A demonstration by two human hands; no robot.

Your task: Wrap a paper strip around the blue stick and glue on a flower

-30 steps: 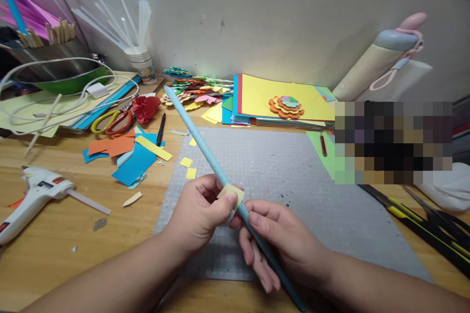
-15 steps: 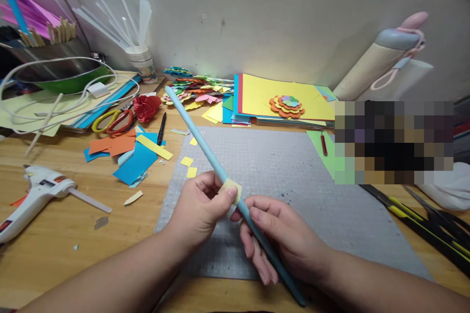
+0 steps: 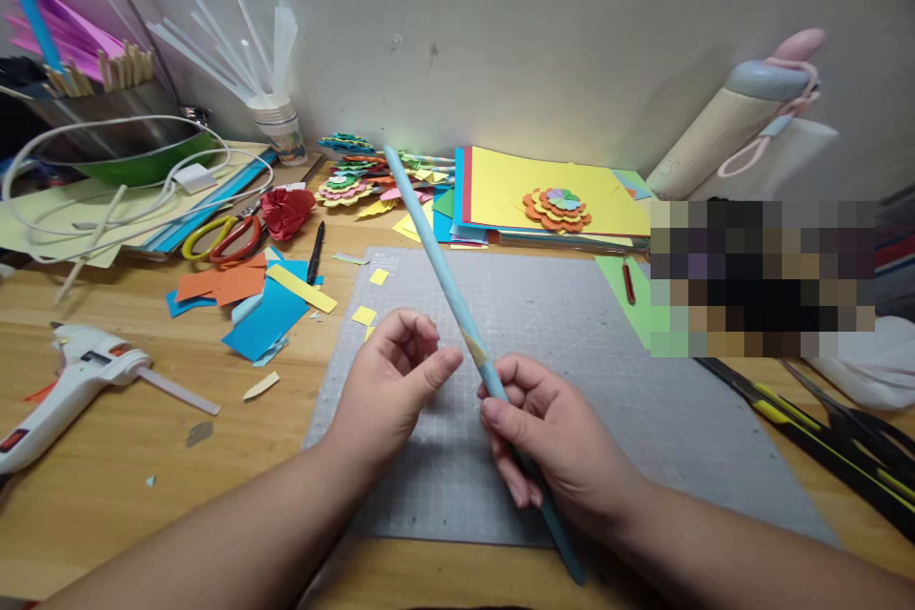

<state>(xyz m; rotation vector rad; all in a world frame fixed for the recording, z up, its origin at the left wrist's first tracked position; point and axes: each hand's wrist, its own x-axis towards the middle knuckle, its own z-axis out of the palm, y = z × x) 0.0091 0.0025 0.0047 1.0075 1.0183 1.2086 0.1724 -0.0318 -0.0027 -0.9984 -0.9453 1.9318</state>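
A long blue paper tube (image 3: 437,253) slants across the middle of the view above the grey cutting mat (image 3: 400,496). My right hand (image 3: 550,429) is closed around its lower half, thumb on top. Partway along, just above those fingers, a small yellow paper piece (image 3: 476,349) lies against the tube. My left hand (image 3: 400,381) is just left of the tube, fingers curled but apart from the thumb, with nothing visible between them. Several yellow paper squares (image 3: 364,315) rest on the mat's left edge.
Left on the wooden table are a glue gun (image 3: 86,381), scissors (image 3: 221,238), a red paper flower (image 3: 286,213) and blue scraps (image 3: 264,324). At the back, a layered paper flower (image 3: 558,209) sits on yellow paper (image 3: 493,191). Black-yellow tools (image 3: 807,429) lie right.
My left hand has let go of the tube and the yellow piece and opened. The tube's upper end has swung right and stands steeper, with my right hand closed more firmly on it.
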